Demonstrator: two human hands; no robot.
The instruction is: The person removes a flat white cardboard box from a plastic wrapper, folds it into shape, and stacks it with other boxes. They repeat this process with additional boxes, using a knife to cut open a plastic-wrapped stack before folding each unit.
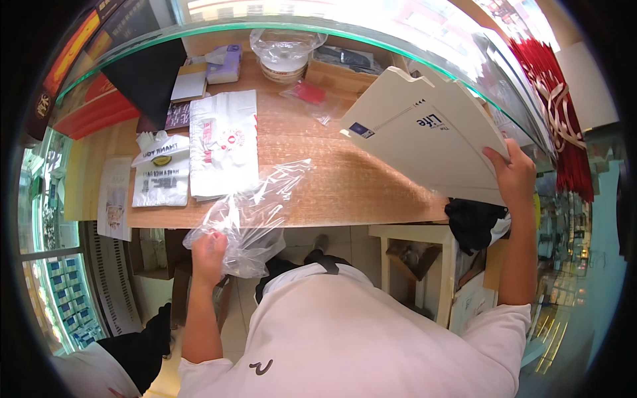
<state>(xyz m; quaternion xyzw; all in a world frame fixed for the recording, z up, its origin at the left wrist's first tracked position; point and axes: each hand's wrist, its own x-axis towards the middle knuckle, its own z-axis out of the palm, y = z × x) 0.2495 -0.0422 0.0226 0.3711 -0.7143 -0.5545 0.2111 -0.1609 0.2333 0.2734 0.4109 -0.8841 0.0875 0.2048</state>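
My left hand (209, 255) is closed on a crumpled clear plastic bag (255, 209), at the front edge of the wooden table (292, 159). The bag's upper part spreads over the tabletop. On the right, my right hand (516, 174) grips one edge of a flat white cardboard piece (424, 132), thumb on its upper face. This cardboard has dark blue print and is tilted above the table's right side. To the left of the clear bag lie a white plastic bag with red print (224, 146) and a smaller white printed bag (161, 176).
A plastic-covered tub (284, 60) stands at the back beside a cardboard box (338, 76). Nearby is a small clear packet with something red (309, 93). A glass edge (252, 28) arches over the far side. Red tasselled cords (554, 113) hang at right. Another person's leg (142, 348) shows lower left.
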